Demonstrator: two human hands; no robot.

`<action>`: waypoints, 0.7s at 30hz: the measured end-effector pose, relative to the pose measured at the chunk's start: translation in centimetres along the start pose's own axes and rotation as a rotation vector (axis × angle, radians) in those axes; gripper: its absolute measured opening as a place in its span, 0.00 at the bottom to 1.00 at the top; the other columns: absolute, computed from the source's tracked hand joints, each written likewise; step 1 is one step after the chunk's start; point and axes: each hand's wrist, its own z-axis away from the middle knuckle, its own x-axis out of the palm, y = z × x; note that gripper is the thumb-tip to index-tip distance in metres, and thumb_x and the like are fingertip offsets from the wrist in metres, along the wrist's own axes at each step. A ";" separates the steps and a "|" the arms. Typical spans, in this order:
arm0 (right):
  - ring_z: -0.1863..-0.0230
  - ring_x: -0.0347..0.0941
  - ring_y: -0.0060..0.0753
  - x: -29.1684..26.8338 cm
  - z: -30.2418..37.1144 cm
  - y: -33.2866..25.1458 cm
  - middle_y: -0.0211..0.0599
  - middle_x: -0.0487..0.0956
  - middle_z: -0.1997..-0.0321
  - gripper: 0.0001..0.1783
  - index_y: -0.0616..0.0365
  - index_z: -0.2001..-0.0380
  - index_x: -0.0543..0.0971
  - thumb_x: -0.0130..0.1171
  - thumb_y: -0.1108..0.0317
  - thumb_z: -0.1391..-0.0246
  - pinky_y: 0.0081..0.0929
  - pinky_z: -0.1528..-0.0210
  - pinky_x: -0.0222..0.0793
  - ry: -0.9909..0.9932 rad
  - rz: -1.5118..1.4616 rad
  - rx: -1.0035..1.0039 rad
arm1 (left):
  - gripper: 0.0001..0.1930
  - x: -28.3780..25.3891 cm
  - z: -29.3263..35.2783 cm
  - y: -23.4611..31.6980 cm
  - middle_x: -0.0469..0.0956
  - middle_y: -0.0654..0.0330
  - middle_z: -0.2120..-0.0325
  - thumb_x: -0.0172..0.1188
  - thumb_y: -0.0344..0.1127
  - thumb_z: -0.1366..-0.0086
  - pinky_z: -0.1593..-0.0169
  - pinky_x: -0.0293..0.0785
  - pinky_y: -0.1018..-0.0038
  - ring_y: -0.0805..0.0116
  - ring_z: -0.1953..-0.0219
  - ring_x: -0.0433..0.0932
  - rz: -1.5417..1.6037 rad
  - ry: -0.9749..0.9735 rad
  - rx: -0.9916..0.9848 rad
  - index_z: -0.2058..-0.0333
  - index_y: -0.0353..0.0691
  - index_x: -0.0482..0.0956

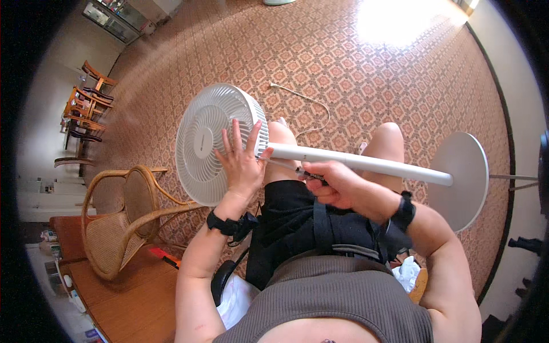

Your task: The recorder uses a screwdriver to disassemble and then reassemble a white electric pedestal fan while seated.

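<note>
A white pedestal fan lies across my lap, with its round slatted head (200,117) on the left and its pole (372,162) running right to a flat round base (466,188). My left hand (243,166) rests on the edge of the fan head with its fingers spread. In my closed right hand (337,184) is a screwdriver (281,164) with a dark handle. Its thin shaft points left, just below the pole's upper end, where the pole meets the fan head. Behind my left hand the tip is hidden, so I cannot tell what it touches.
A white cord (311,98) curls on the patterned tile floor (274,46) beyond my knees. To the left stand a rattan chair (106,257) and a brown wooden tabletop (114,294). Wooden chairs (83,108) are farther back. A wall (517,97) bounds the right side.
</note>
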 end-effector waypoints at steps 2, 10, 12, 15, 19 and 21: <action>0.90 0.47 0.12 0.0 -0.1 1.0 0.21 0.61 0.84 0.18 0.59 0.64 0.71 0.48 0.52 0.36 0.16 0.91 0.40 -0.125 -0.356 0.218 | 0.34 -0.3 0.2 0.4 0.43 0.52 0.31 0.49 0.64 0.38 0.41 0.39 0.26 0.35 0.32 0.42 0.022 0.009 0.001 0.35 0.69 0.54; 0.73 0.73 0.51 -6.1 2.8 -2.5 0.49 0.75 0.76 0.10 0.62 0.67 0.75 0.55 0.64 0.41 0.43 0.67 0.67 0.645 1.139 -0.685 | 0.48 -6.4 0.4 -2.9 0.49 0.50 0.32 0.67 0.49 0.50 0.35 0.44 0.41 0.52 0.31 0.48 0.397 -0.185 0.159 0.33 0.54 0.51; 0.66 0.72 0.55 -10.9 2.6 -2.4 0.51 0.74 0.71 0.07 0.60 0.66 0.73 0.54 0.67 0.42 0.42 0.61 0.67 0.806 1.246 -0.804 | 0.45 -5.1 1.1 -6.1 0.55 0.48 0.36 0.66 0.45 0.49 0.36 0.48 0.43 0.50 0.33 0.53 0.504 0.010 0.021 0.34 0.49 0.54; 0.63 0.72 0.58 -15.6 2.8 -0.6 0.54 0.74 0.68 0.10 0.62 0.64 0.70 0.52 0.66 0.41 0.47 0.61 0.66 0.904 1.443 -0.658 | 0.38 -1.9 3.7 -13.2 0.67 0.48 0.43 0.65 0.42 0.44 0.37 0.58 0.53 0.48 0.40 0.64 0.407 0.424 -0.399 0.38 0.38 0.59; 0.65 0.73 0.61 -20.1 4.5 3.2 0.57 0.74 0.69 0.12 0.63 0.63 0.70 0.48 0.63 0.38 0.48 0.64 0.67 1.010 1.333 -0.559 | 0.36 -0.2 7.7 -18.4 0.67 0.52 0.42 0.63 0.49 0.41 0.38 0.59 0.53 0.51 0.40 0.65 1.395 0.246 -1.368 0.39 0.40 0.62; 0.65 0.72 0.61 -21.0 5.3 3.6 0.56 0.74 0.71 0.13 0.62 0.64 0.70 0.49 0.61 0.38 0.47 0.64 0.67 1.090 1.299 -0.577 | 0.33 1.4 8.3 -18.1 0.67 0.55 0.41 0.58 0.53 0.37 0.39 0.61 0.54 0.53 0.41 0.66 2.015 -0.058 -1.267 0.39 0.41 0.63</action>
